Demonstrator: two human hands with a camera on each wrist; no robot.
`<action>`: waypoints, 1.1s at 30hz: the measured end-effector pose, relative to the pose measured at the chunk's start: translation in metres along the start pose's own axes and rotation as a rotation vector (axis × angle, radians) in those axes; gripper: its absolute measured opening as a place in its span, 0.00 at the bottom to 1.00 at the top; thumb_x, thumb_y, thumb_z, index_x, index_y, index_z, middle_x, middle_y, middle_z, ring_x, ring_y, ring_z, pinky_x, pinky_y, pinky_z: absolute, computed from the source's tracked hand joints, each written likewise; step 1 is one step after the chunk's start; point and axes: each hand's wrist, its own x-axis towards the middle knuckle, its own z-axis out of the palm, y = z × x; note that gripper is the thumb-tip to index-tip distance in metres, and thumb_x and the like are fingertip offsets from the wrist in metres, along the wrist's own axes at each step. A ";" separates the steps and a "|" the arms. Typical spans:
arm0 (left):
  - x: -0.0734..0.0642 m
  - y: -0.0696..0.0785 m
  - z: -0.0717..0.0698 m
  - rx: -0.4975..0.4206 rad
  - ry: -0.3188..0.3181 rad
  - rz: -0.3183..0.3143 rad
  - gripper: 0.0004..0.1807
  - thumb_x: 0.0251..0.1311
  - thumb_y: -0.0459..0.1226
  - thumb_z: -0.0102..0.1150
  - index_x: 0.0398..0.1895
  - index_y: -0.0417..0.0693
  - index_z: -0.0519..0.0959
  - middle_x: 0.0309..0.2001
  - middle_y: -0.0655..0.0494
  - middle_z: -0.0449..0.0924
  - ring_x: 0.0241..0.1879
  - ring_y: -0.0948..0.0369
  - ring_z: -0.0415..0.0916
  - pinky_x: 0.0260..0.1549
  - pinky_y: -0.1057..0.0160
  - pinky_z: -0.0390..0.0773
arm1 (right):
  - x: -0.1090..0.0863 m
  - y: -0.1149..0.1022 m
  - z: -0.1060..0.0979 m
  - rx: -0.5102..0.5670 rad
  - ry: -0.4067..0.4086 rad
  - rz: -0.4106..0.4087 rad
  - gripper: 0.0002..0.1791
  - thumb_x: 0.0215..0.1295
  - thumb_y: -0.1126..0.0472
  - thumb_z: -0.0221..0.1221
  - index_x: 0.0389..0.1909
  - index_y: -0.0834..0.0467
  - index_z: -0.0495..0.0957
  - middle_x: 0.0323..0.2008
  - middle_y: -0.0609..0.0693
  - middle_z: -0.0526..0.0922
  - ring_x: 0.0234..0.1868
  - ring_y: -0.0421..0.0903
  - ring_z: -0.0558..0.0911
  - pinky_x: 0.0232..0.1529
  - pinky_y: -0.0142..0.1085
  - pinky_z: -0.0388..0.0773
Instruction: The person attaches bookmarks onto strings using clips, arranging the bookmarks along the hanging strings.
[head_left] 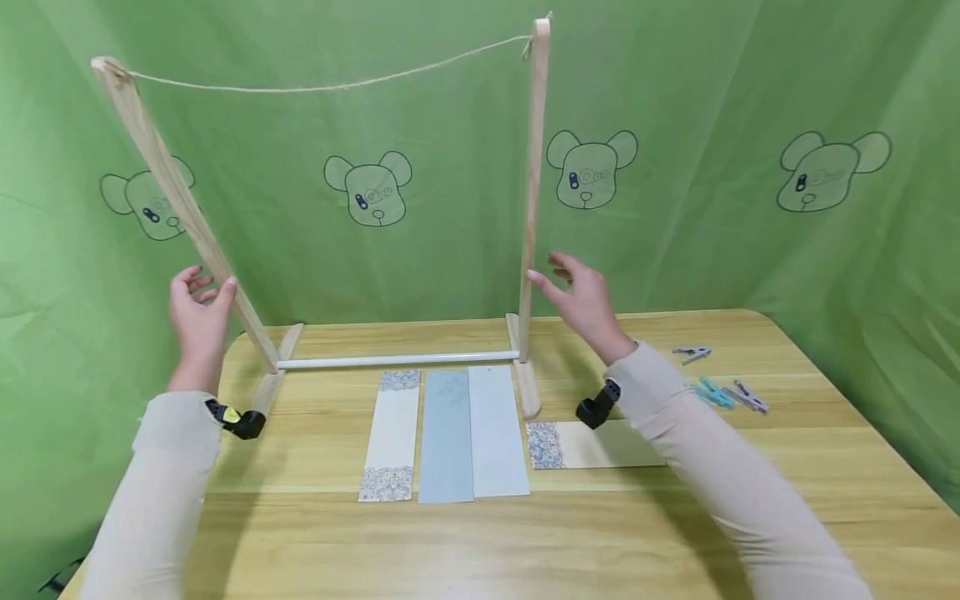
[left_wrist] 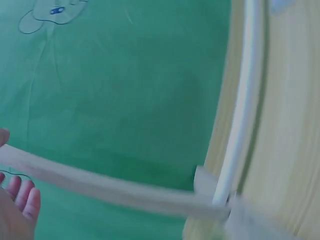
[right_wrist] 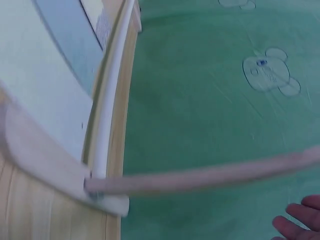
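A wooden frame has two upright posts, a cord (head_left: 300,89) strung between their tops and a white crossbar (head_left: 397,361) low down. My left hand (head_left: 201,321) is at the left post (head_left: 176,187), thumb overlapping the wood and fingers loosely bent. In the left wrist view, those fingers (left_wrist: 27,197) stand apart from the post (left_wrist: 115,192). Beside the right post (head_left: 534,183), my right hand (head_left: 588,304) has its thumb tip at the post's edge and its fingers spread. The right wrist view has its fingers (right_wrist: 300,220) off the post (right_wrist: 215,177).
In front of the frame lie a patterned white strip (head_left: 392,433), a blue-grey strip (head_left: 447,437) and a pale blue strip (head_left: 498,433). Another patterned strip (head_left: 592,444) lies crosswise under the right forearm. Several clothespins (head_left: 716,392) are at the right. A green curtain (head_left: 465,250) hangs behind.
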 end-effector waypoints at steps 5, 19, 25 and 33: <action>0.004 0.005 0.006 -0.224 0.056 -0.154 0.30 0.57 0.37 0.63 0.62 0.47 0.63 0.46 0.65 0.69 0.43 0.69 0.69 0.48 0.78 0.73 | 0.004 -0.016 0.018 0.141 0.115 0.007 0.32 0.60 0.50 0.63 0.59 0.67 0.69 0.57 0.63 0.75 0.56 0.56 0.76 0.56 0.43 0.75; 0.013 0.008 0.019 -0.344 0.177 -0.241 0.11 0.55 0.31 0.64 0.35 0.52 0.72 0.36 0.61 0.73 0.36 0.68 0.71 0.41 0.79 0.75 | 0.013 -0.032 0.032 0.332 0.362 0.029 0.19 0.54 0.64 0.67 0.46 0.67 0.77 0.43 0.60 0.82 0.43 0.49 0.82 0.42 0.30 0.81; 0.015 0.003 0.020 -0.322 0.214 -0.232 0.11 0.52 0.29 0.66 0.33 0.53 0.75 0.33 0.62 0.75 0.34 0.69 0.73 0.41 0.78 0.76 | 0.011 -0.028 0.033 0.332 0.421 0.042 0.17 0.55 0.63 0.66 0.44 0.66 0.79 0.42 0.60 0.84 0.42 0.49 0.82 0.41 0.30 0.81; 0.014 -0.006 0.022 -0.323 0.235 -0.164 0.12 0.49 0.26 0.67 0.27 0.51 0.76 0.30 0.61 0.75 0.30 0.68 0.73 0.34 0.79 0.77 | 0.013 -0.023 0.034 0.330 0.462 0.049 0.14 0.56 0.64 0.66 0.42 0.66 0.81 0.40 0.60 0.84 0.40 0.49 0.83 0.39 0.29 0.81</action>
